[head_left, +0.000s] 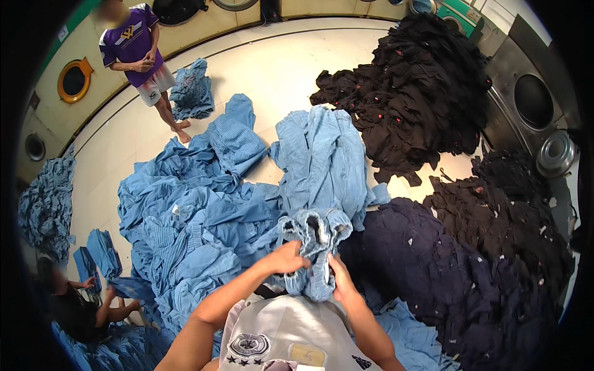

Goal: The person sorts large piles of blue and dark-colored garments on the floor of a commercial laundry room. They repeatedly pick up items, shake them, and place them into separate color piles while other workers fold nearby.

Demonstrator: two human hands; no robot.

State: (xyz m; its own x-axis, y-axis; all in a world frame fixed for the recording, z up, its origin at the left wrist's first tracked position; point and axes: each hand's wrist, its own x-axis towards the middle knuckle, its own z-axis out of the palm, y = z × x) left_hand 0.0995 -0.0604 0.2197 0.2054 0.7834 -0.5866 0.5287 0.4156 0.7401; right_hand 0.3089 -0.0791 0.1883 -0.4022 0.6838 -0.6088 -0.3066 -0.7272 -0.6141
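Light blue striped garment [314,247], bunched and held at chest height between both hands, its length hanging downward. Left hand [286,258] closes its fingers on the upper left edge; right hand [340,279] pinches the lower right fold, so both sit equally near. Behind it lies the blue clothing pile [204,210]; to the right, the dark navy pile [433,272]. A standing person [139,52] is well apart.

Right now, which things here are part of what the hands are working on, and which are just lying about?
In hand:
left hand
right hand
light blue garment gripped by both
blue clothes pile

Lying about:
black clothes pile
navy clothes pile
washing machine
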